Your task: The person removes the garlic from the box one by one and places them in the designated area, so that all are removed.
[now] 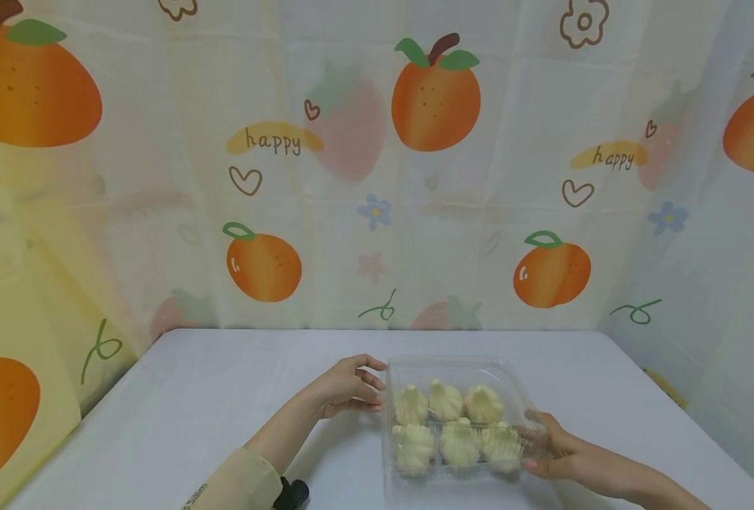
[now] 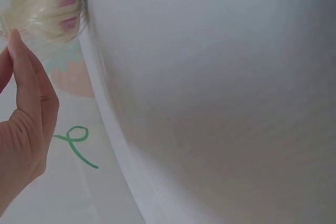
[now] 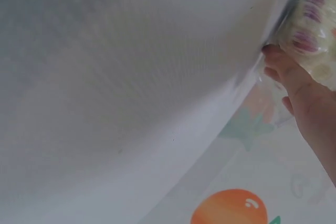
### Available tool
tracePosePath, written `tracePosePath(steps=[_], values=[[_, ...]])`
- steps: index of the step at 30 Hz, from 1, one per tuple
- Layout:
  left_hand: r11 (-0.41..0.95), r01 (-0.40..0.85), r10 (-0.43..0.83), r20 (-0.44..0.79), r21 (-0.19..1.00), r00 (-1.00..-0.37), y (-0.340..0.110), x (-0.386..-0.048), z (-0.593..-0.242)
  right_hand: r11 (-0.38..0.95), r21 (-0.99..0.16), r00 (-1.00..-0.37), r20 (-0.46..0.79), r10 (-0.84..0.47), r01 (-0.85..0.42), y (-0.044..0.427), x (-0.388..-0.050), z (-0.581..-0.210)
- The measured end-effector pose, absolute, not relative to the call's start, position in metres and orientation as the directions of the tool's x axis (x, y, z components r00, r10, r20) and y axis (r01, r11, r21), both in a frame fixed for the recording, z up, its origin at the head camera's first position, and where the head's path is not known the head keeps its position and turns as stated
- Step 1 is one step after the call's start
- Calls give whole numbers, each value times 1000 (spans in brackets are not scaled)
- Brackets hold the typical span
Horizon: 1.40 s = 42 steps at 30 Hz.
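Note:
A clear plastic box stands on the white table, holding several pale yellow, ridged, bulb-shaped pieces in two rows. Purple-pink patches show on the pieces in the right wrist view. My left hand reaches to the box's left side, its fairly straight fingertips against the plastic edge. My right hand holds the box by its right side, thumb low near the front corner and fingers farther back, partly seen through the plastic. In the left wrist view, the left hand has its fingertips close to the plastic.
The white table ends at the back against a curtain printed with oranges and strawberries. The same cloth hangs along both sides. A black wrist device sits at the left sleeve.

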State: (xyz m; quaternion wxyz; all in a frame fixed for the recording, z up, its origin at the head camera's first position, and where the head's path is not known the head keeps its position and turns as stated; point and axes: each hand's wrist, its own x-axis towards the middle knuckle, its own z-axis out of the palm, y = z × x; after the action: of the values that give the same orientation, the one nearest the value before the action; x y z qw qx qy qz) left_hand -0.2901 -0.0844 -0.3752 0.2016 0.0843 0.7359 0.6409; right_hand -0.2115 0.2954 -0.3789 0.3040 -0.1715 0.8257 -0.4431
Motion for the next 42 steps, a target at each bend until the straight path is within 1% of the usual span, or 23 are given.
tracePosePath(steps=[4, 12, 16, 24, 31, 35, 42], values=[[164, -136, 383, -190, 977, -904, -84, -290, -376, 529, -847, -739, -326, -589, -47, 296, -212, -381], [163, -135, 384, -189, 977, -904, -84, -293, -376, 513, -858, -720, -355, -597, -2, 299, -213, -381], [166, -133, 386, -189, 977, -903, -84, -293, -375, 511, -860, -716, -357, -600, 1, 299, -212, -381], [172, -130, 386, -188, 977, -903, -84, -291, -373, 532, -847, -717, -366, -593, -8, 300, -210, -380], [178, -127, 384, -187, 976, -904, -84, -290, -373, 501, -863, -719, -304, -625, -71, 301, -211, -383], [179, -127, 382, -188, 975, -905, -84, -290, -374, 486, -870, -719, -287, -633, -81, 303, -212, -383], [175, -134, 378, -192, 975, -906, -83, -292, -373, 486, -872, -726, -304, -616, -47, 303, -212, -382]])
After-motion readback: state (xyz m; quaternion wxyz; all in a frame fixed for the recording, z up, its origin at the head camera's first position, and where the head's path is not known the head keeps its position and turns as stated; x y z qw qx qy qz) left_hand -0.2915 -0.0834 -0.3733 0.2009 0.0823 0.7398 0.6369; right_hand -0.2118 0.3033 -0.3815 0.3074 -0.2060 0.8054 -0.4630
